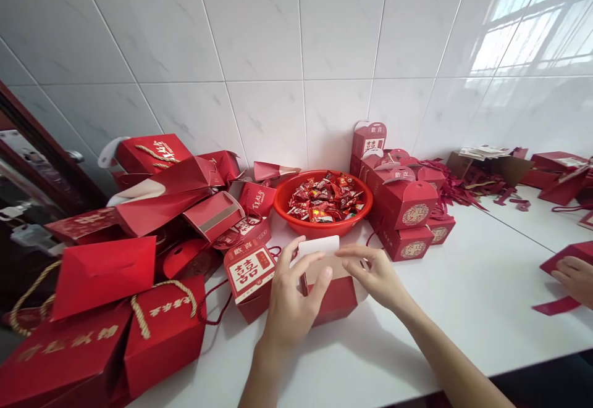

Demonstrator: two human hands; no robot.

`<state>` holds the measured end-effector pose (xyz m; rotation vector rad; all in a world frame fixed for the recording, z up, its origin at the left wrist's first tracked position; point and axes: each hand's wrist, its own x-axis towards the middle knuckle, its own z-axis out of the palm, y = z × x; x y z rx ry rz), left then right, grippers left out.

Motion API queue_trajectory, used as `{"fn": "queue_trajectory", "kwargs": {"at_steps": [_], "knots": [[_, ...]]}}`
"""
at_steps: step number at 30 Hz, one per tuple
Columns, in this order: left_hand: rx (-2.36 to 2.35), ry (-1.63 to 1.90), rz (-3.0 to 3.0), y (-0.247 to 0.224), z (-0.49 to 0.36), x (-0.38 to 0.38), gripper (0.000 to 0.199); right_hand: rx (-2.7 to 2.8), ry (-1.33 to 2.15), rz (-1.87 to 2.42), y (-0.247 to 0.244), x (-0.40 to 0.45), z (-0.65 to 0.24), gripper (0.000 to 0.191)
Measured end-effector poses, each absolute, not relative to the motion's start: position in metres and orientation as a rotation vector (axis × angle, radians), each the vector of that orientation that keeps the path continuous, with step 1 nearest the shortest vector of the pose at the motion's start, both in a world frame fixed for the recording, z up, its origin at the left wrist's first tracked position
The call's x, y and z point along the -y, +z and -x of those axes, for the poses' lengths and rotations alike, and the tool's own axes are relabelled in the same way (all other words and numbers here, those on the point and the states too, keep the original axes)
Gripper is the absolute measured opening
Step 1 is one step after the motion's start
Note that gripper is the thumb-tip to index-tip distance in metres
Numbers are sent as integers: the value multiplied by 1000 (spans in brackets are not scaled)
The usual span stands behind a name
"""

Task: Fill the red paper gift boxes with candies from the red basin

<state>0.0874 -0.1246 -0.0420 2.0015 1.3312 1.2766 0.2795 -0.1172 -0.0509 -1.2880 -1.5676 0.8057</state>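
A red gift box (334, 302) stands on the white table in front of me, its top open and a pale flap raised at the back. My left hand (299, 297) is at the box's left side, thumb and fingers apart near the top edge. Over the right side is my right hand (375, 272), its fingers stretched toward the raised flap and spread from the thumb. Neither hand shows a firm grip. Just behind the box is a red basin (323, 228) full of wrapped candies (327, 197). To the left of my left hand sits a closed gift box (250, 275) with white-and-red printing.
Red bags and boxes (109, 278) are heaped on the left. Closed red boxes (410, 204) are stacked right of the basin, with red ribbons (456, 189) beyond. Another person's hand (577, 278) holds a red box at the right edge. A tiled wall (259, 37) rises behind.
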Motion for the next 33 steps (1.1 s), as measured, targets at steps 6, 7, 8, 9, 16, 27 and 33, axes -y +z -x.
{"fn": "queue_trajectory", "kwargs": {"at_steps": [6, 7, 8, 9, 16, 27, 33], "knots": [[-1557, 1289, -1936, -48, -84, 117, 34, 1599, 846, 1255, -52, 119, -280, 36], [-1570, 1300, -1930, -49, -82, 115, 34, 1618, 863, 1249, -51, 119, -281, 36], [-1581, 1305, -1923, -50, -81, 113, 33, 1642, 883, 1240, -50, 119, -283, 37], [-1592, 1303, -1917, -50, -79, 112, 32, 1667, 908, 1230, -49, 120, -286, 37], [-1485, 1052, -1881, -43, -65, 113, 54, 1698, 1137, 1227, -44, 120, -310, 61], [-1320, 625, -1963, -38, -46, 125, 130, 1940, 1083, 1039, -56, 119, -319, 112], [-1350, 532, -2054, -41, -50, 123, 130, 1922, 1032, 903, -54, 121, -320, 82]]}}
